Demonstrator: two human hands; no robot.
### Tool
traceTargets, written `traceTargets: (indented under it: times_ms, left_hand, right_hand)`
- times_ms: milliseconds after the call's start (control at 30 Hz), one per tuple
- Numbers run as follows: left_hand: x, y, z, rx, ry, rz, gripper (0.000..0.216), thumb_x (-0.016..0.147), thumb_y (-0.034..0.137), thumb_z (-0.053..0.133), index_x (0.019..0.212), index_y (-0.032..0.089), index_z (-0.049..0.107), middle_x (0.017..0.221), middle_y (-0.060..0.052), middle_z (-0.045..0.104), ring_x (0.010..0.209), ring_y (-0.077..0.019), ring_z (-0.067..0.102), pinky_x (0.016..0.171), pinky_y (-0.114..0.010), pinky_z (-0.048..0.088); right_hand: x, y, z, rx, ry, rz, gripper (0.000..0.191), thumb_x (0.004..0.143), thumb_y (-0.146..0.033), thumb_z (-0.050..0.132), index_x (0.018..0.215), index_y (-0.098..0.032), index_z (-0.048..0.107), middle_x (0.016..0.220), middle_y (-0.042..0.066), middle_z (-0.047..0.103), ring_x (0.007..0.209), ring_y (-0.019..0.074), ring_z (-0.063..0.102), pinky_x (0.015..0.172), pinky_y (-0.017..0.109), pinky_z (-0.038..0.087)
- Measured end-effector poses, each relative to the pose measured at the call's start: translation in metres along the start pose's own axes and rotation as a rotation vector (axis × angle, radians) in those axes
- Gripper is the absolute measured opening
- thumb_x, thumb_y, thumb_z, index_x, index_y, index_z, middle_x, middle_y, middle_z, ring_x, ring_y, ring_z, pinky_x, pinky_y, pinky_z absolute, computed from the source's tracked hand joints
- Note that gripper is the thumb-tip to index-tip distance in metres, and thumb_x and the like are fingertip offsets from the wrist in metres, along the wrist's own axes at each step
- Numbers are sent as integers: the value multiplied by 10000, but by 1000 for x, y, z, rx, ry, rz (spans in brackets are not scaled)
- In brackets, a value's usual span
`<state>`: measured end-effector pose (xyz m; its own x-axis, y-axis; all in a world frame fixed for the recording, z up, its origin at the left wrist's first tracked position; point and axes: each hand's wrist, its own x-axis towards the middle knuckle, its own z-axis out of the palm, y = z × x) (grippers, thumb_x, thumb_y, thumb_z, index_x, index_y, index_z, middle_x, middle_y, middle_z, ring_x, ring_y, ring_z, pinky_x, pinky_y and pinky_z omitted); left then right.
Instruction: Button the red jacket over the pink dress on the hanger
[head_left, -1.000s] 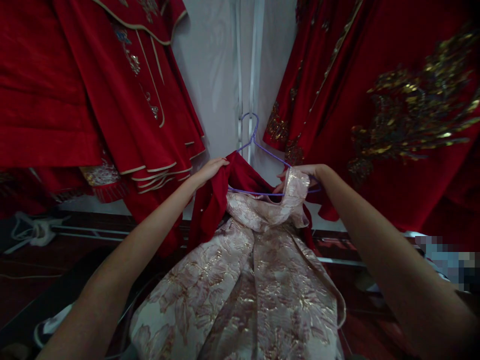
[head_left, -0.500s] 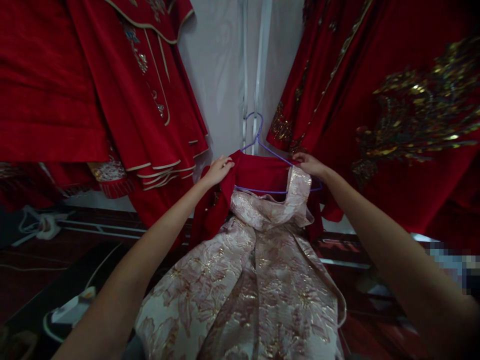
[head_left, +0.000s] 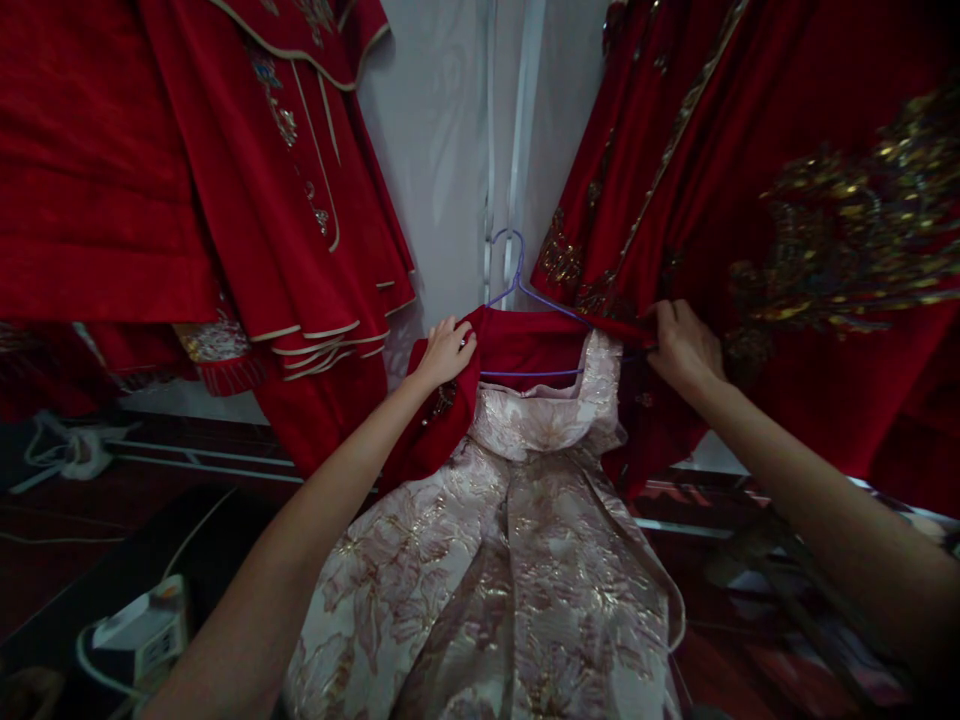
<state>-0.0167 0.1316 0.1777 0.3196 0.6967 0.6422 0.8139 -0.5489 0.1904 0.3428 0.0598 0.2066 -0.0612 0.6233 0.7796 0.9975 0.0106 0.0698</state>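
Note:
A pale pink-and-gold brocade dress hangs in front of me, with a red jacket around its shoulders. Both are on a purple hanger. My left hand is closed over the jacket's shoulder at the left of the neckline, a ring on one finger. Right of the dress strap, my right hand has its fingers curled on red cloth. Whether that cloth is the jacket or the garment hanging behind it, I cannot tell. The dress's left strap is hidden by the jacket.
Red garments with gold trim hang at the left. More red garments with gold beading hang at the right. White poles stand against a pale wall. A white power strip with a cord lies at lower left.
My right hand has moved to the right, away from the hanger's end and the dress strap, onto red cloth. The left hand stays at the jacket's shoulder, its fingers farther over it.

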Motion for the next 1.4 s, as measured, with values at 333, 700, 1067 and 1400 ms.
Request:
traceTargets:
  times_ms: [333, 700, 1067, 1400]
  left_hand:
    - [-14, 23, 11, -10, 59, -79, 264, 912, 320, 330, 947, 174, 547, 1029, -141, 517, 1027, -282, 466, 883, -427, 335]
    - [-17, 18, 9, 24, 124, -140, 265, 904, 348, 357, 961, 180, 554, 1072, -153, 516, 1090, -315, 447, 914, -452, 323]
    - [-62, 82, 26, 41, 142, -15, 331, 835, 228, 475, 1163, 188, 491, 1279, -159, 399, 1223, -317, 347, 1005, -498, 283]
    - [-72, 77, 42, -562, 174, -195, 279, 739, 86, 532, 981, 178, 431, 907, -69, 565, 864, -181, 576, 804, -325, 458]
  right_hand:
    - [-6, -53, 0, 511, -44, 208, 190, 715, -233, 483, 880, -199, 571, 788, 75, 649, 674, 225, 589, 670, 325, 428]
    - [-17, -165, 29, 1057, -300, 203, 89, 648, -248, 480, 722, -227, 525, 739, 6, 622, 680, 170, 569, 676, 287, 450]
    - [-24, -167, 33, 1228, -301, 147, 152, 658, -229, 472, 770, -182, 564, 769, 2, 607, 700, 135, 553, 685, 252, 436]
    - [-37, -169, 41, 1377, -258, 178, 158, 665, -188, 512, 822, -195, 494, 827, -5, 538, 716, 118, 517, 695, 249, 439]
